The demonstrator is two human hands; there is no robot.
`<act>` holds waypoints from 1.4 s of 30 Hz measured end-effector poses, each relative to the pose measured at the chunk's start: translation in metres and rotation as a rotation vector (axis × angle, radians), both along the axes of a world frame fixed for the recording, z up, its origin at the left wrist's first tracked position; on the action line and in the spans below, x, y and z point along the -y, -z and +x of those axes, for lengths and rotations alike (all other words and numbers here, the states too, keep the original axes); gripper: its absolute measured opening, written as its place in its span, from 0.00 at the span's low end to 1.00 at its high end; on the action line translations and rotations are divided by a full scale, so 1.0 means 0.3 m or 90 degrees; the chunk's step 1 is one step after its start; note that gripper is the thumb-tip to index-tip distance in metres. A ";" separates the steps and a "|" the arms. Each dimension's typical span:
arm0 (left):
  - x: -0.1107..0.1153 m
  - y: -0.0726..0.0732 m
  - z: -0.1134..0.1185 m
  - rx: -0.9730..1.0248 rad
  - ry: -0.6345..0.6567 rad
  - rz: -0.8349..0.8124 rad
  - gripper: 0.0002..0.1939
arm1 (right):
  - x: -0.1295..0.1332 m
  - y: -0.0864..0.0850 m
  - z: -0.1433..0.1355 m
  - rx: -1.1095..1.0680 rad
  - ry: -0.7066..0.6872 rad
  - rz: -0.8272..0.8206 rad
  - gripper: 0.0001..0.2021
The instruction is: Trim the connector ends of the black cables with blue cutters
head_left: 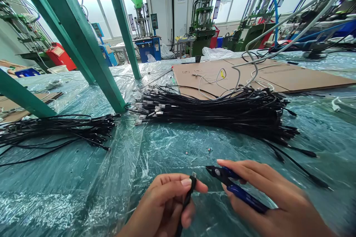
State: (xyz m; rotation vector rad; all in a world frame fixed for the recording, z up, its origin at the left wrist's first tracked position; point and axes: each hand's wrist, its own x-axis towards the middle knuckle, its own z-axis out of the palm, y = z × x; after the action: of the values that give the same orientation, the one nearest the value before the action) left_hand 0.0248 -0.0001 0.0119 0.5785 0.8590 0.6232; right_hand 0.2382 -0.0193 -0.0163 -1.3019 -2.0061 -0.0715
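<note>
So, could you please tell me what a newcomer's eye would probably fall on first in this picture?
Probably the thick bundle of black cables lying across the middle of the table, with brown cardboard behind it. Nearer, the right grip holds blue-handled cutters, and the left grip pinches a black connector. At upper left, slanting green posts cut across the view.

Bare left hand [164,200] with short, rounded thumbnail [186,182], and bare right hand [278,192].

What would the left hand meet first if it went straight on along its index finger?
Probably the thumb of the right hand, which holds cutters. Depth is unclear, so it could pass over or under.
</note>
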 end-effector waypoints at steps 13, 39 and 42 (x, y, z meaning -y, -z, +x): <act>0.005 0.002 -0.010 -0.131 0.000 0.070 0.16 | 0.001 -0.003 0.003 0.049 -0.039 -0.031 0.18; 0.001 0.047 -0.019 0.020 0.054 -0.022 0.12 | 0.003 -0.002 -0.016 0.048 -0.060 -0.047 0.17; 0.002 0.051 -0.021 0.012 0.044 -0.027 0.13 | 0.001 -0.002 -0.018 0.056 -0.062 -0.048 0.17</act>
State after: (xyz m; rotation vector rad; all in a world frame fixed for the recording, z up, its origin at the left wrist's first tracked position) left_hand 0.0186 -0.0007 -0.0034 0.5614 0.8291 0.5454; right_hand 0.2330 -0.0197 -0.0158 -1.2658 -2.1616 -0.0069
